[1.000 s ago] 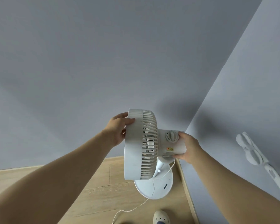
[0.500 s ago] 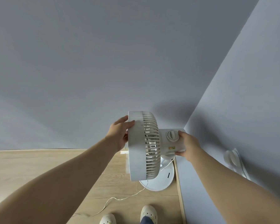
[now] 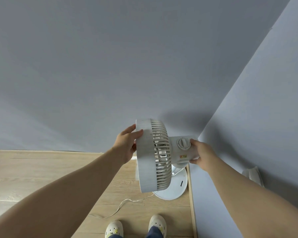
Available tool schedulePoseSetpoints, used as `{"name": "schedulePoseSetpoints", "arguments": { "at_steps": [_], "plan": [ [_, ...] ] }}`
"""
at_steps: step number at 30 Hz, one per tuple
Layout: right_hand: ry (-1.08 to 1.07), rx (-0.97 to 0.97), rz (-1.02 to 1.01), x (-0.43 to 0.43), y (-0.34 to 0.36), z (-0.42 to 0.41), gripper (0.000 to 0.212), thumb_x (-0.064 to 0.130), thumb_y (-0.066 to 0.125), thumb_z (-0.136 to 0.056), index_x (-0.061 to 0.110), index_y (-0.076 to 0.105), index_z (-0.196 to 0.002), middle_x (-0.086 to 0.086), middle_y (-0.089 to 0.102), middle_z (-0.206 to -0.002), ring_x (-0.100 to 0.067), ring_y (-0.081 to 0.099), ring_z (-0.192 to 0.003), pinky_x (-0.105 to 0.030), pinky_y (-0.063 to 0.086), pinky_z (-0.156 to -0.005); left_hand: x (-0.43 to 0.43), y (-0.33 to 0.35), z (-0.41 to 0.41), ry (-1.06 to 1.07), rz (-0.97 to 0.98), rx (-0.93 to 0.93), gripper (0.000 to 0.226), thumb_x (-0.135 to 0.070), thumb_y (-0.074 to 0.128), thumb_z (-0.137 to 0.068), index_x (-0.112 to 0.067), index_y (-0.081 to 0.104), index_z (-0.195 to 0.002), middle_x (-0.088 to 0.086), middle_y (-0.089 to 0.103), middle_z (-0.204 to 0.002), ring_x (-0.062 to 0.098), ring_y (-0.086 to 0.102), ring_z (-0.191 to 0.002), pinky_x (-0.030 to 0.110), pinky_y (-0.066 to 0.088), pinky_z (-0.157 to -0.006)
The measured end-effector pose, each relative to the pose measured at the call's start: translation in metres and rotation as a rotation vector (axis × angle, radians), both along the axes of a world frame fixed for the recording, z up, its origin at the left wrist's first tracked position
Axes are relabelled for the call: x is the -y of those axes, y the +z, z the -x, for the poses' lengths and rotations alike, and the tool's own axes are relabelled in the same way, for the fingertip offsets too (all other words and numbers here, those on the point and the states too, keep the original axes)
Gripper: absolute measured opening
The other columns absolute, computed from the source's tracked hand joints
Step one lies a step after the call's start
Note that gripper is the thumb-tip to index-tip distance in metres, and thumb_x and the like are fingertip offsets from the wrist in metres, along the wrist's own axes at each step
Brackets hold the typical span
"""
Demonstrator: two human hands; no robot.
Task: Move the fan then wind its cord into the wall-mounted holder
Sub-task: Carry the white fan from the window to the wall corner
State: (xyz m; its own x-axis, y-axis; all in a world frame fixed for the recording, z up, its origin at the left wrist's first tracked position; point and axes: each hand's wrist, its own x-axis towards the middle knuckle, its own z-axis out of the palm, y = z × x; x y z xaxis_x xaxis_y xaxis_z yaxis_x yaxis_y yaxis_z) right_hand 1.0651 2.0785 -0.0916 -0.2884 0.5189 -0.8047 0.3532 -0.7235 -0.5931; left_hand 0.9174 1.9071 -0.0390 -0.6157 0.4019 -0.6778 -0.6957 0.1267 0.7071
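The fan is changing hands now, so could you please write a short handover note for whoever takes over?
Left hand grips the grille rim of the fan; right hand grips its motor housing by the dial.
The fan is in the room corner; whether its base touches the wood floor is unclear.
The cord trails loose over the floor.
The white wall-mounted holder is on the right wall.
Done: fan in hand. Left: set it down, wind the cord into the holder.

Fan (image 3: 147, 157): white matt plastic, ribbed grille. Cord (image 3: 120, 206): thin white, smooth. Floor (image 3: 41, 174): pale wood-grain planks. Walls (image 3: 110, 66): matt grey paint. Clogs (image 3: 157, 222): cream, look rubbery.
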Motion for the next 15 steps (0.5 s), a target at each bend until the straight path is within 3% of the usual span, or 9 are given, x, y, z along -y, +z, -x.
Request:
{"name": "schedulePoseSetpoints", "arguments": {
  "at_steps": [5, 10, 13, 15],
  "plan": [
    [0.051, 0.042, -0.016, -0.005, -0.001, 0.005, 0.04, 0.022, 0.062, -0.089, 0.01, 0.05, -0.124, -0.01, 0.049, -0.109, -0.03, 0.048, -0.097, -0.05, 0.044, -0.099, -0.004, -0.003, 0.011, -0.063, 0.053, -0.032, 0.047, -0.006, 0.058, -0.091, -0.016, 0.051, -0.136, 0.01, 0.062, -0.123, 0.025, 0.059, -0.098, 0.039, 0.045, -0.102],
    [0.118, 0.077, -0.046, 0.002, -0.001, 0.016, 0.033, 0.025, 0.061, -0.088, 0.009, 0.053, -0.116, -0.012, 0.053, -0.108, -0.03, 0.051, -0.097, -0.041, 0.049, -0.08, -0.004, 0.002, 0.017, -0.112, 0.234, -0.135, 0.043, -0.018, 0.058, -0.092, -0.023, 0.051, -0.135, 0.002, 0.062, -0.121, 0.019, 0.056, -0.105, 0.04, 0.043, -0.101],
    [0.163, 0.122, -0.102, 0.008, -0.001, 0.025, 0.026, 0.028, 0.058, -0.089, 0.009, 0.05, -0.104, -0.011, 0.052, -0.104, -0.028, 0.05, -0.095, -0.043, 0.048, -0.092, -0.001, 0.0, 0.018, -0.088, 0.291, -0.241, 0.04, -0.022, 0.053, -0.095, -0.019, 0.05, -0.135, 0.003, 0.062, -0.115, 0.013, 0.056, -0.087, 0.026, 0.046, -0.074],
    [0.18, 0.131, -0.121, 0.014, -0.002, 0.029, 0.024, 0.029, 0.057, -0.089, 0.009, 0.051, -0.1, -0.011, 0.053, -0.102, -0.027, 0.05, -0.093, -0.043, 0.047, -0.096, 0.004, -0.003, 0.019, -0.062, 0.29, -0.256, 0.041, -0.024, 0.053, -0.096, -0.02, 0.049, -0.137, 0.003, 0.062, -0.111, 0.015, 0.059, -0.086, 0.025, 0.048, -0.068]
  ]
}}
